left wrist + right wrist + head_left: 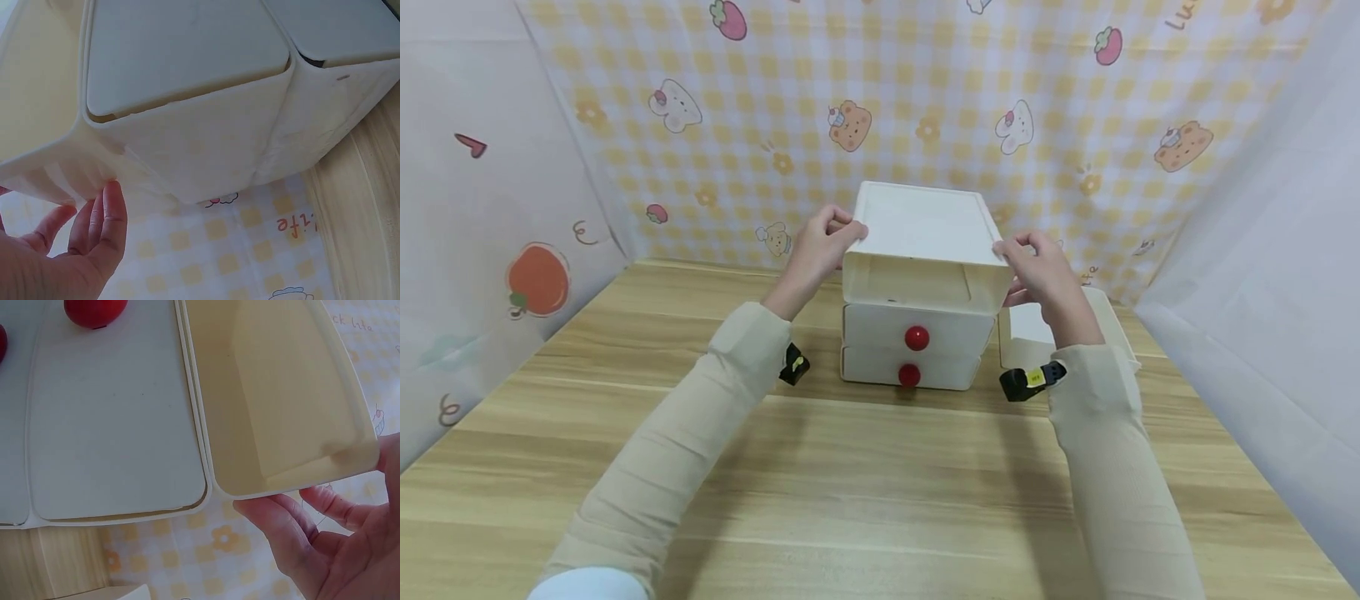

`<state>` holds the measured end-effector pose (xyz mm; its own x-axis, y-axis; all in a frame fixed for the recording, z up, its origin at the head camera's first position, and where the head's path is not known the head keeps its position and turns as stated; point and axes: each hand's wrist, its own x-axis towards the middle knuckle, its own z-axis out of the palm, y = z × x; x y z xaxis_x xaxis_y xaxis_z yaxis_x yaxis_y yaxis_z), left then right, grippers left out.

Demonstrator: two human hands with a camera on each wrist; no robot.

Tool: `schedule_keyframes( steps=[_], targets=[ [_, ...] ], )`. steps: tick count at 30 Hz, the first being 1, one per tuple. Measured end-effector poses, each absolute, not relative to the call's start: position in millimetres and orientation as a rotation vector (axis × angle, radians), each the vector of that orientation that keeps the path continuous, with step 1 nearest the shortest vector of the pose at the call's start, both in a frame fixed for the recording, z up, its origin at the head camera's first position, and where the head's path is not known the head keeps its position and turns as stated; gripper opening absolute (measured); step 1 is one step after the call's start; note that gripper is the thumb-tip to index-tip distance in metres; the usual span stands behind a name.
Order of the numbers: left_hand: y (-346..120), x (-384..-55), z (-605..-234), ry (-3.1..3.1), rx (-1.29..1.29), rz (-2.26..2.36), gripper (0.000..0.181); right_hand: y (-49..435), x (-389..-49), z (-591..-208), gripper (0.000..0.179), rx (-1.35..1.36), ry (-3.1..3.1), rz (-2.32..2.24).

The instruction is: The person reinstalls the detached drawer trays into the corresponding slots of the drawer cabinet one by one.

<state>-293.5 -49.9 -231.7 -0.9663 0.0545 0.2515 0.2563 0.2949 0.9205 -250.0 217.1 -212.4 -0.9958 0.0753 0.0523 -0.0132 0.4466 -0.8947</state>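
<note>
Yellow-and-white checked cloth [925,83]: here's "Lu", there's "ck life", and "life" inverted!
Yellow label [1036,378], black wrist device [1016,386]: too tiny!

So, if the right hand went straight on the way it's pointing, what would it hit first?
The topmost white box, whose side the right hand is gripping. Beyond it probably comes the checked cloth, though depth is hard to judge.

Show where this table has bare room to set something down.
Bare: the table between left sleeve and right sleeve, before the drawer stack; also left of the left sleeve, towards the wall cloth. Crowded: right of the stack, where a white box lies below the right grip.
</note>
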Motion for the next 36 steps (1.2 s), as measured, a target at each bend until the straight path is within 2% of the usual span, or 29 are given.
schedule_keyframes(
  steps=[14,36],
  targets=[
    [-50.4,-281.9,-232.1,-2.364,-0.309,-1.667,0.023,214.3,-253.7,-211.8,0.043,-0.06,-2.594,1.561],
    [-49.1,-276.9,-231.1,-2.385,-0.275,-1.638,0.024,222.4,-261.6,-217.6,0.035,-0.012,-2.503,1.714]
  ],
)
